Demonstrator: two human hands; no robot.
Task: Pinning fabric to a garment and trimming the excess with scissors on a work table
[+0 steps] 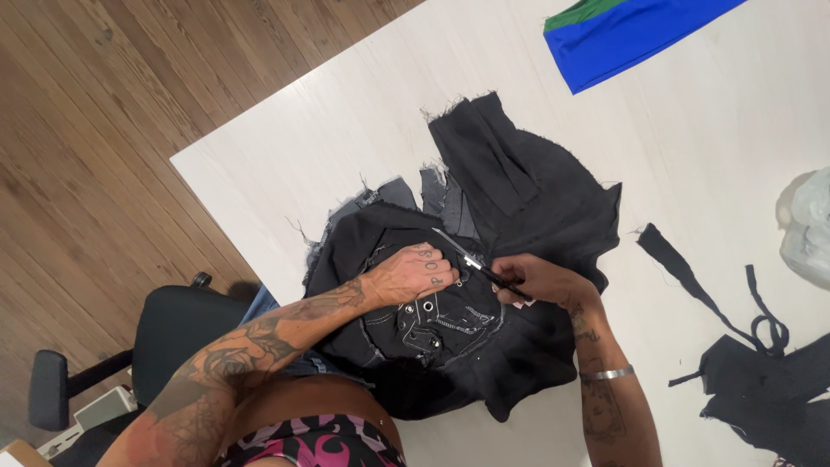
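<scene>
1. The scissors (474,261) are partly hidden. Their handles sit inside the right hand (532,281), so only the blades show.
2. The left hand (411,274) covers some of the black cloth (519,190) under it.
3. The blue cloth (622,35) is cut off by the top edge.
4. The clear bag (808,229) is cut off by the right edge.
5. The black scraps (761,380) run off the bottom corner.
6. The chair (173,333) is partly hidden behind the left arm.

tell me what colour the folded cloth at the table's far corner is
Blue with a green edge, the folded cloth; head view.
</scene>
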